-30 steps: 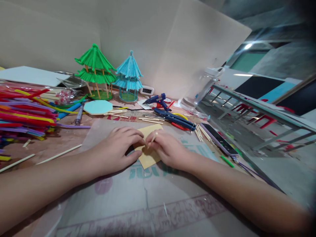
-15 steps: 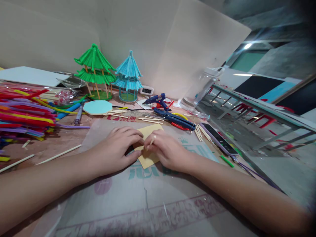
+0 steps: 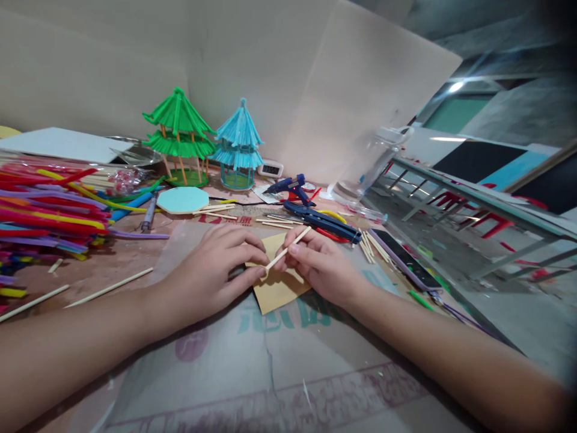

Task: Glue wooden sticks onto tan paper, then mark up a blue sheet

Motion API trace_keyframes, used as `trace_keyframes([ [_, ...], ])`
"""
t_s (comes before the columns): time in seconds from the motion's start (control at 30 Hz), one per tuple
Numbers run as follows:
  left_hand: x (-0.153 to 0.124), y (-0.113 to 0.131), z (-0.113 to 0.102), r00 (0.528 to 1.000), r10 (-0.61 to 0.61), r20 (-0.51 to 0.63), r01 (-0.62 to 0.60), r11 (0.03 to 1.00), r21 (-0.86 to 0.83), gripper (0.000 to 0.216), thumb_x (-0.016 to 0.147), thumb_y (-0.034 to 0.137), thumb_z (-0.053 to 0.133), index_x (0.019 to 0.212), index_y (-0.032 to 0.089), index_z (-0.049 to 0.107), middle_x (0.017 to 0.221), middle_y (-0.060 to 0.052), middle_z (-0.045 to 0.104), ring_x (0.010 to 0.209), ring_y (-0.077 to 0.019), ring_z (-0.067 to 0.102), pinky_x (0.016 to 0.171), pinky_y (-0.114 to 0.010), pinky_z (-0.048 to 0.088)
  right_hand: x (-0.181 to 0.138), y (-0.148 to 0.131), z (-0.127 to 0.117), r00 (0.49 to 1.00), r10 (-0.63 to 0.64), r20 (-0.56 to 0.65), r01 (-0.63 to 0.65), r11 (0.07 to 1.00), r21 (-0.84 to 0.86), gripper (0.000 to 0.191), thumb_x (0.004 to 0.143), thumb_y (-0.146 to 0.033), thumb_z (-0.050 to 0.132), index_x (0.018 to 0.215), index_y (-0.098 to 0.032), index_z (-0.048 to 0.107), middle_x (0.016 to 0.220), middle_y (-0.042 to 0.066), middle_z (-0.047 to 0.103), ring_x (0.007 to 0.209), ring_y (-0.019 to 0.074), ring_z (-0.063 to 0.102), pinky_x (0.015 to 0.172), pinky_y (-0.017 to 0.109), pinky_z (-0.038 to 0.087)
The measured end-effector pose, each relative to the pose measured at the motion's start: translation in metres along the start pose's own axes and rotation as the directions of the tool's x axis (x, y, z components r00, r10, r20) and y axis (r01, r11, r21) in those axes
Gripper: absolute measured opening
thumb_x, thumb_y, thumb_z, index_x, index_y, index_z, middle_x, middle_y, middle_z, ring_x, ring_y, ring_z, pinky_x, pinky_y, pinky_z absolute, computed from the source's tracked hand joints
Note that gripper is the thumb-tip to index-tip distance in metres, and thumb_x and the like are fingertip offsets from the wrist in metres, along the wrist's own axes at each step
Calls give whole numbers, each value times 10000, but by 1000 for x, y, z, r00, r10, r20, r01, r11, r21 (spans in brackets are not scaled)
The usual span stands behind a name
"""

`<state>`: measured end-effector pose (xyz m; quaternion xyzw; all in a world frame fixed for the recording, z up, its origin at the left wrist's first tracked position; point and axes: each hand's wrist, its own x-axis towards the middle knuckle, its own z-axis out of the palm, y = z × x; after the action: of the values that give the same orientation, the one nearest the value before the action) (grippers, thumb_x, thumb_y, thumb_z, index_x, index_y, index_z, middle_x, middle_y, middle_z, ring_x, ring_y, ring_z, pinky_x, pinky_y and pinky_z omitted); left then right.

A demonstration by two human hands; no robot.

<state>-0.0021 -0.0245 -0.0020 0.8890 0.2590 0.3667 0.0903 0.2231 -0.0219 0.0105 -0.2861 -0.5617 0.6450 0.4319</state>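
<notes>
My right hand (image 3: 327, 264) grips a thin pale wooden stick (image 3: 291, 246) between thumb and fingers. The stick slants from upper right to lower left above a square of yellowish paper, perhaps sandpaper (image 3: 279, 293). My left hand (image 3: 220, 267) has its thumb and forefinger pinched at the stick's lower end, its other fingers curled over the left side of the paper. The paper lies on a translucent printed plastic sheet (image 3: 216, 373), partly hidden by both hands.
Behind stand a green pagoda model (image 3: 180, 141) and a blue one (image 3: 238, 147). A glue gun (image 3: 291, 187), dark blue-handled cutters (image 3: 322, 221), loose sticks (image 3: 367, 246) and a phone (image 3: 406, 258) lie ahead and right. Pipe cleaners (image 3: 49, 216) pile up left; an octagonal light-blue board (image 3: 183, 199) sits nearby.
My right hand has turned and lifted a little, so the stick now shows lengthwise. My left thumb and forefinger have come to the stick's end. The view has shifted slightly.
</notes>
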Motion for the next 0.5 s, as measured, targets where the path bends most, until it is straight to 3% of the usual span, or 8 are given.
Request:
trace_keyframes([
  [0.17,-1,1,-1,999,47,-21,-47,999,4,128,1010,293,586,970,243,696,1020,-6,672,1014,-192,581,939,-360,400,0,3,-1,1000,-9,16,9,999,39,272,816,-375,826,888,-192,638,725,-4,745,649,122,688,701,250,549],
  [0.5,0,5,-5,999,-3,40,3,1000,-8,212,1032,270,491,945,219,678,1005,-22,680,996,-204,593,930,-372,409,-1,4,0,1000,-9,14,10,1000,-15,289,831,-419,813,888,-200,634,745,-3,757,687,134,706,723,271,558],
])
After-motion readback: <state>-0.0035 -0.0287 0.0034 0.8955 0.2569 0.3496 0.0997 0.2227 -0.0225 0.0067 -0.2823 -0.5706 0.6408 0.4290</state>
